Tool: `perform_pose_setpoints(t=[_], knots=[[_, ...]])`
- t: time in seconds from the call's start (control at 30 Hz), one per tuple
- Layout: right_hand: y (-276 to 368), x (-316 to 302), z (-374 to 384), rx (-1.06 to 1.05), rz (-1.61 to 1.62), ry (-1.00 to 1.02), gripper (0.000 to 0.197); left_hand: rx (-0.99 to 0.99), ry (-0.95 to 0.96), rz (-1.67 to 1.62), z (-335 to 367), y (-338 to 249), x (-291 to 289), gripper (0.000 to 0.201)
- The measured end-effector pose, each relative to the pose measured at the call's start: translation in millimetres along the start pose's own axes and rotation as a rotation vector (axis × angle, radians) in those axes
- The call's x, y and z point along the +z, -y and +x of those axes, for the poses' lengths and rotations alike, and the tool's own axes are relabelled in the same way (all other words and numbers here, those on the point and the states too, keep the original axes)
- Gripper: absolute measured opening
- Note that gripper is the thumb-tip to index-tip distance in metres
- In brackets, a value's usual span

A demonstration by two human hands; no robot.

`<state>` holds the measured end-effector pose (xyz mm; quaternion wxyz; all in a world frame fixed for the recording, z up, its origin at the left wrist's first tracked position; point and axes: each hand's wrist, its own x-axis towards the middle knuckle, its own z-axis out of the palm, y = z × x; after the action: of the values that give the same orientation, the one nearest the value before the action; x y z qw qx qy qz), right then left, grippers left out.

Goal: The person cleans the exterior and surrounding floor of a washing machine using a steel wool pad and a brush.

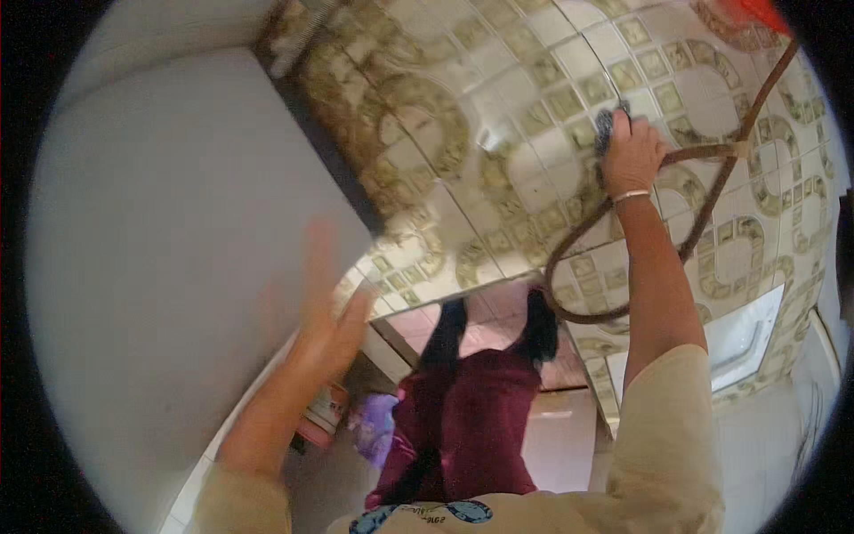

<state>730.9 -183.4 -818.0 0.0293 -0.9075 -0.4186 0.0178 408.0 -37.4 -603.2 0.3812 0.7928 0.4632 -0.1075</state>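
My right hand (633, 156) is closed on a dark grey scourer (605, 129), which it presses to the patterned tiled countertop (534, 191). Part of the scourer is hidden under the fingers. A brown hose (569, 245) loops across the tiles, passing beside my right wrist and forearm. On the left, my left hand (331, 311) is blurred by motion, with its fingers stretched apart and nothing visible in them. It is nearest to a large smooth grey panel (178, 196) and the corner of the countertop.
A white basin (743, 343) is set into the tiles at the right. Something red (761, 13) lies at the far right edge. Below the countertop are a purple bag (374, 427) and a small box (327, 409). Dark brown grime marks the tiles along the panel.
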Motion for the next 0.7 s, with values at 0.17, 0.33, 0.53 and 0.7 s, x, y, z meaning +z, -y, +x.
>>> perform_pose_setpoints(t=[0.17, 0.33, 0.53, 0.7], knots=[[18.2, 43.0, -17.1, 0.024, 0.133, -0.009, 0.022, -0.183, 0.009, 0.465, 163.7, 29.8, 149.6, 0.115], [-2.3, 34.9, -10.9, 0.089, 0.067, 0.099, 0.025, -0.125, -0.055, 0.432, 170.4, 29.7, 187.2, 0.131], [3.5, 47.1, -15.7, -0.009, 0.033, -0.127, 0.032, -0.156, -0.096, 0.392, 161.9, 24.5, 165.8, 0.129], [13.3, 59.3, -8.3, 0.069, -0.05, 0.073, 0.036, -0.002, -0.113, 0.386, 115.0, 51.4, 169.9, 0.101]])
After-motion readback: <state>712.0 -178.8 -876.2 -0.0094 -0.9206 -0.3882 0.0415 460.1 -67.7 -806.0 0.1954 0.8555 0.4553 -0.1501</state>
